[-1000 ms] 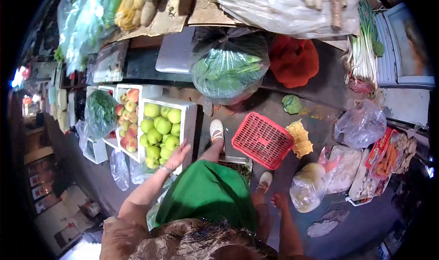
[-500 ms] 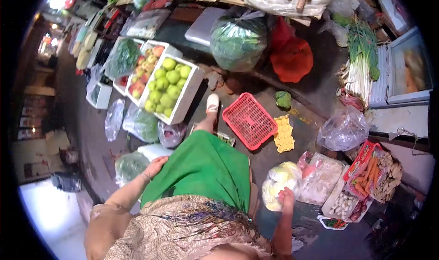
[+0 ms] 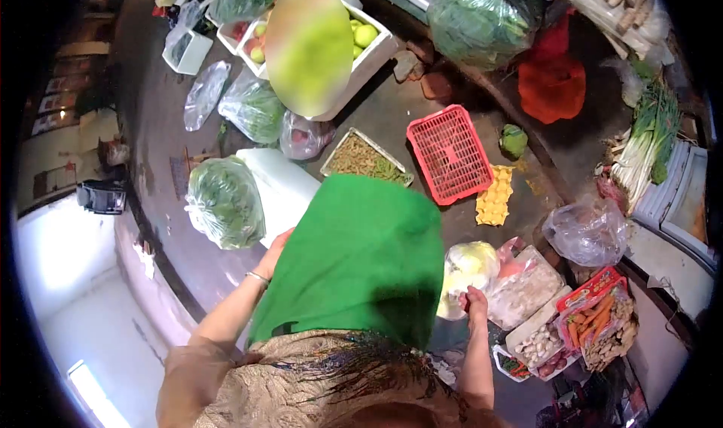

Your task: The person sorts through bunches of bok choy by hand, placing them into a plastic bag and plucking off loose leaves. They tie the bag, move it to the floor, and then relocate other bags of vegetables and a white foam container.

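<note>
My left hand (image 3: pixel 276 252) hangs at the left edge of the green apron (image 3: pixel 354 255), beside a white foam box (image 3: pixel 279 187); the apron hides part of its fingers. A bag of green vegetables (image 3: pixel 226 202) lies left of that box. On the right, my right hand (image 3: pixel 473 301) is closed, with curled fingers, over the edge of a clear bag with pale yellow vegetables (image 3: pixel 463 273). Whether it grips the bag cannot be made out. Next to that bag is a plastic-wrapped tray (image 3: pixel 527 288).
A red basket (image 3: pixel 450 155) and a yellow egg tray (image 3: pixel 494 196) lie ahead on the floor. White fruit boxes (image 3: pixel 369 62) stand ahead left. To the right are a clear bag (image 3: pixel 586 230), carrots (image 3: pixel 595 321) and green onions (image 3: pixel 646 145). A shallow tray (image 3: pixel 361 159) lies ahead.
The view has shifted, and the floor items sit differently in it. The shallow tray ahead of the apron now shows more fully, and the shoe is no longer visible. Both hands remain low at the sides.
</note>
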{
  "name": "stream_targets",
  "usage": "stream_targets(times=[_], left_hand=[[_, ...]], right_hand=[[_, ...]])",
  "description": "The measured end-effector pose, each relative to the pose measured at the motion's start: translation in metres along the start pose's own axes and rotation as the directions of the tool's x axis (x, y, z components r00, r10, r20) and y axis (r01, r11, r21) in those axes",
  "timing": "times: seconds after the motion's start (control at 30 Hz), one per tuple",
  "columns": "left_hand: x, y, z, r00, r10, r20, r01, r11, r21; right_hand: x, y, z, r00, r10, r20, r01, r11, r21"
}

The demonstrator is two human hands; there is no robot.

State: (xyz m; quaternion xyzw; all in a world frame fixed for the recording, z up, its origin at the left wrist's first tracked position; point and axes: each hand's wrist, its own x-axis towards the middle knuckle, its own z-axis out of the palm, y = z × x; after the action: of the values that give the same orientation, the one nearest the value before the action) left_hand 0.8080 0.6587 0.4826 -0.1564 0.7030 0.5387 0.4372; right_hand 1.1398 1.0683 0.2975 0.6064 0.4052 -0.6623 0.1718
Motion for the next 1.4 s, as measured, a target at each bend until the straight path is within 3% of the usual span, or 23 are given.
stream_targets(times=[0.07, 0.1, 0.13, 0.2, 0.23, 0.33, 0.4, 0.5, 0.53, 0.6, 0.73, 0.8, 0.87, 0.93, 1.0, 1.1, 1.2, 1.3, 1.4], left_hand=[[0.004, -0.032, 0.002, 0.994, -0.077, -0.074, 0.078, 0.997, 0.013], [0.002, -0.042, 0.0, 0.995, -0.069, -0.078, 0.101, 0.833, 0.544], [0.001, -0.06, 0.002, 0.993, -0.085, -0.084, 0.117, 0.835, 0.538], [0.004, -0.105, 0.012, 0.972, 0.234, 0.018, -0.147, 0.548, 0.823], [-0.001, -0.092, 0.024, 0.992, 0.127, -0.01, -0.067, 0.587, 0.806], [-0.002, -0.102, 0.042, 0.995, 0.087, -0.04, -0.027, 0.65, 0.76], [-0.001, -0.122, 0.045, 0.994, 0.106, -0.039, -0.04, 0.653, 0.757], [0.001, -0.171, 0.037, 0.996, 0.065, 0.066, -0.089, 0.481, 0.872], [0.0, -0.187, 0.034, 0.996, 0.059, 0.073, -0.092, 0.486, 0.869], [0.0, -0.218, 0.03, 0.991, -0.108, 0.083, -0.032, 0.411, 0.911], [-0.012, -0.288, 0.032, 0.996, -0.054, 0.077, -0.047, 0.424, 0.905], [-0.014, -0.295, 0.042, 0.994, -0.031, 0.108, -0.092, 0.333, 0.938], [-0.021, -0.295, 0.054, 0.993, -0.083, 0.081, -0.052, 0.307, 0.95], [-0.021, -0.294, 0.061, 0.995, -0.081, 0.059, -0.026, 0.359, 0.933], [-0.026, -0.312, 0.065, 0.997, -0.071, 0.013, 0.014, 0.362, 0.932], [-0.031, -0.33, 0.066, 0.993, -0.115, -0.003, 0.053, 0.427, 0.902], [-0.033, -0.331, 0.064, 0.983, -0.185, -0.016, 0.105, 0.485, 0.868], [-0.03, -0.334, 0.063, 0.991, -0.137, -0.002, 0.067, 0.475, 0.877], [-0.032, -0.328, 0.058, 0.988, -0.153, -0.001, 0.075, 0.48, 0.874]], right_hand=[[0.002, -0.011, 0.018, 1.0, -0.003, -0.01, 0.003, 1.0, -0.022], [0.005, -0.015, 0.027, 1.0, -0.001, 0.013, 0.002, 0.999, -0.037], [0.009, -0.018, 0.036, 0.999, 0.002, 0.037, 0.0, 0.999, -0.052], [0.021, -0.016, 0.054, 0.997, 0.043, 0.06, -0.037, 0.995, -0.092], [0.031, -0.011, 0.061, 0.994, 0.058, 0.09, -0.044, 0.987, -0.153], [0.049, 0.0, 0.093, 0.986, 0.109, 0.122, -0.081, 0.973, -0.218], [0.059, 0.012, 0.115, 0.987, 0.058, 0.148, -0.013, 0.958, -0.288], [0.072, 0.028, 0.146, 0.981, 0.028, 0.19, 0.025, 0.963, -0.267], [0.078, 0.036, 0.156, 0.983, 0.032, 0.181, 0.019, 0.962, -0.271], [0.096, 0.053, 0.175, 0.982, -0.009, 0.19, 0.048, 0.978, -0.202], [0.161, 0.1, 0.205, 0.968, -0.07, 0.241, 0.133, 0.957, -0.259], [0.211, 0.123, 0.224, 0.969, -0.162, 0.186, 0.237, 0.826, -0.512], [0.267, 0.141, 0.245, 0.92, -0.33, 0.213, 0.391, 0.723, -0.569], [0.317, 0.142, 0.268, 0.916, -0.345, 0.205, 0.398, 0.718, -0.57], [0.345, 0.119, 0.297, 0.96, -0.215, 0.179, 0.269, 0.886, -0.379], [0.367, 0.097, 0.333, 0.984, -0.099, 0.148, 0.159, 0.861, -0.483], [0.378, 0.102, 0.352, 0.988, -0.114, 0.107, 0.153, 0.853, -0.499], [0.377, 0.101, 0.356, 0.986, -0.157, 0.053, 0.161, 0.83, -0.534], [0.366, 0.101, 0.353, 0.982, -0.186, 0.025, 0.177, 0.876, -0.448]])
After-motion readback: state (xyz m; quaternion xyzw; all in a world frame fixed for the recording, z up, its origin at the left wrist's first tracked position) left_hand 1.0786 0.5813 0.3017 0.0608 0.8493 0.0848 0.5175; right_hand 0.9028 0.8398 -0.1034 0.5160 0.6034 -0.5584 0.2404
